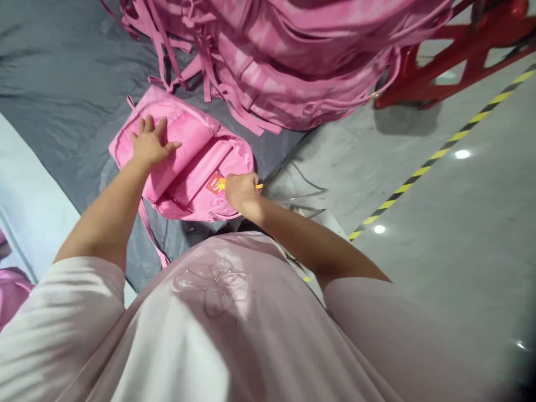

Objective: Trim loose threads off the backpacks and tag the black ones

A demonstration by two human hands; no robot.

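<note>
A pink backpack (184, 159) lies opened out on a dark grey sheet, its inside facing up, with a small red label (214, 182) near its right end. My left hand (149, 140) rests on the backpack's left part, fingers spread and palm down. Over by the label, my right hand (242, 191) is closed around a small yellow-orange tool (221, 183). One end of it pokes out beside the label and the other shows past my knuckles. My fingers hide its middle, so its exact kind cannot be made out.
Several pink backpacks (293, 61) are piled beyond, their straps (205, 67) trailing onto the grey sheet (54, 89). A red frame (456, 61) stands at upper right. Yellow-black tape (439, 153) crosses the grey floor. More pink fabric (12, 293) shows at far left.
</note>
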